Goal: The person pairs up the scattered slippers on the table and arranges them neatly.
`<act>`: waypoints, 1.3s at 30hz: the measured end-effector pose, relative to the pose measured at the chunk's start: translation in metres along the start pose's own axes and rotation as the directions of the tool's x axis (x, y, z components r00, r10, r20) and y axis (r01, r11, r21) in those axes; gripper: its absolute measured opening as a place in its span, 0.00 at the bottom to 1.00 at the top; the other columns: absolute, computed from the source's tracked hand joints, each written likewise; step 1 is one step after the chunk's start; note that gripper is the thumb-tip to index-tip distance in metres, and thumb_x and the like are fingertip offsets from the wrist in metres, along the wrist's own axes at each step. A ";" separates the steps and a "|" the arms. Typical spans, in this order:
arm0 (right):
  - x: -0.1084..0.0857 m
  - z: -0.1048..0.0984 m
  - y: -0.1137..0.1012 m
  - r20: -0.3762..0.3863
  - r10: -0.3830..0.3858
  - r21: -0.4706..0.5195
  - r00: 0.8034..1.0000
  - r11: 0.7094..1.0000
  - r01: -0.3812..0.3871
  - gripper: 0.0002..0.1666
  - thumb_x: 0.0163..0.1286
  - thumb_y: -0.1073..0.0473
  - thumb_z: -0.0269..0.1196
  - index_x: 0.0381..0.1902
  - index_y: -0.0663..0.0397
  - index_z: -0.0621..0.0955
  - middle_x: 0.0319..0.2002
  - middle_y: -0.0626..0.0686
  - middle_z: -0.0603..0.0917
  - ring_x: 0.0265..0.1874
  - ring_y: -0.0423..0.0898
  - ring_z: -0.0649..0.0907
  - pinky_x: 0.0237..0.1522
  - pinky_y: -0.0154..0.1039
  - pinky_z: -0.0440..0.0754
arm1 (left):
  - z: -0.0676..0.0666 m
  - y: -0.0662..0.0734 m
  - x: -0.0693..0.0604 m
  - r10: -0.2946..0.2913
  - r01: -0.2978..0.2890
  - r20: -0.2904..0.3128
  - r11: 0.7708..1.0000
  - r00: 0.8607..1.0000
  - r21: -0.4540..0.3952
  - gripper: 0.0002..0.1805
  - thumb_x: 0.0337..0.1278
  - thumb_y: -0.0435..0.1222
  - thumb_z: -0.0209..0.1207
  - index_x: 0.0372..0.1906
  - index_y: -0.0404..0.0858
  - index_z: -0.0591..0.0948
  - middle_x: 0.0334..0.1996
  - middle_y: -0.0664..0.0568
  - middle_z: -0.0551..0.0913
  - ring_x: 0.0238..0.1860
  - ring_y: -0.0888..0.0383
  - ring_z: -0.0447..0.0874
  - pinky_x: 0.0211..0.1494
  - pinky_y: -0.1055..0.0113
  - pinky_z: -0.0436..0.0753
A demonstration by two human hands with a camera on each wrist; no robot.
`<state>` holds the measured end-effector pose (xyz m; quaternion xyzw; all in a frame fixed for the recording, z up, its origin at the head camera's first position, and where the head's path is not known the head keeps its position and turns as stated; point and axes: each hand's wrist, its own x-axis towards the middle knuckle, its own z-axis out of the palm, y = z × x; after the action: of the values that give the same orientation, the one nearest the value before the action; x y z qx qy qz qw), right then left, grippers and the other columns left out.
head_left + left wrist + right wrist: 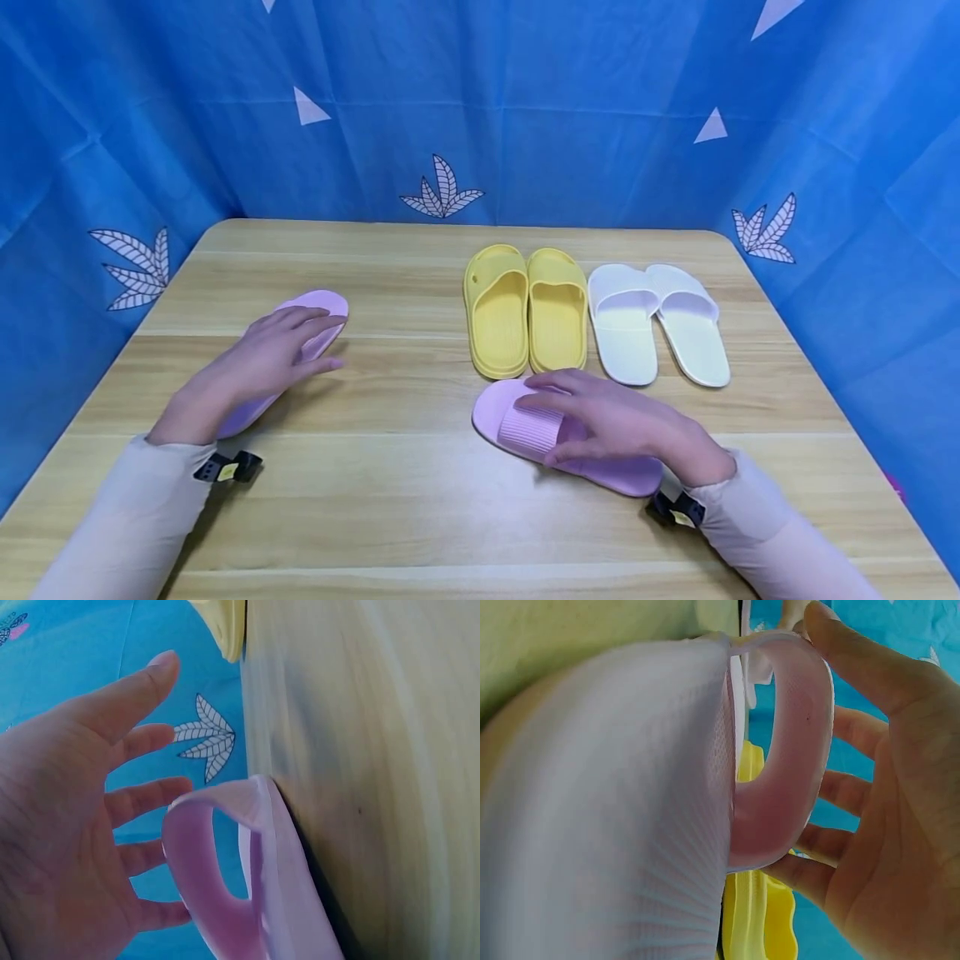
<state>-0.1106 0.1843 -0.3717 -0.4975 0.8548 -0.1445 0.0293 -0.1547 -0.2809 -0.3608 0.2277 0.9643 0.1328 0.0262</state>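
Observation:
On the left of the table lies a light purple slipper (pixel 330 305), mostly covered by my left hand (pixel 262 354), whose fingers reach over it. The left wrist view shows that hand (pixel 75 802) with fingers spread beside the slipper's strap (pixel 196 855); whether the fingertips touch it I cannot tell. A matching purple slipper (pixel 531 427) with a ribbed strap lies at centre right, toe to the left. Over it is my right hand (pixel 622 417), fingers extended. In the right wrist view its thumb and fingers lie close around the strap (pixel 795 742), without a visible grip.
Behind the right slipper stand a pair of yellow slippers (pixel 501 325) and, right of them, a pair of white slippers (pixel 628 342), side by side. The wooden table (pixel 405 500) is bordered at back and sides by a blue patterned cloth (pixel 525 125).

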 end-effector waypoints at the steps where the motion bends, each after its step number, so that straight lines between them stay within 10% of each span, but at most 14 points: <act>1: 0.000 0.000 -0.001 0.005 0.006 -0.001 1.000 1.000 -0.006 0.42 0.61 0.30 0.63 0.69 0.40 0.72 0.68 0.54 0.70 0.66 0.51 0.69 0.66 0.50 0.68 | 0.000 -0.002 -0.001 -0.003 0.003 0.003 1.000 1.000 -0.002 0.40 0.61 0.61 0.56 0.72 0.43 0.67 0.69 0.40 0.66 0.71 0.37 0.55 0.68 0.35 0.53; 39: 0.000 0.004 -0.008 -0.019 -0.004 -0.077 1.000 0.997 0.003 0.45 0.58 0.30 0.66 0.69 0.41 0.71 0.69 0.53 0.68 0.66 0.52 0.68 0.65 0.50 0.70 | -0.006 -0.033 -0.009 -0.116 0.122 0.089 0.990 0.989 -0.066 0.42 0.61 0.56 0.60 0.76 0.47 0.59 0.74 0.33 0.52 0.71 0.30 0.47 0.64 0.28 0.55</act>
<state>-0.1037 0.1795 -0.3733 -0.4984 0.8591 -0.1165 0.0016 -0.1617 -0.3144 -0.3638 0.1741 0.9688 0.1555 0.0831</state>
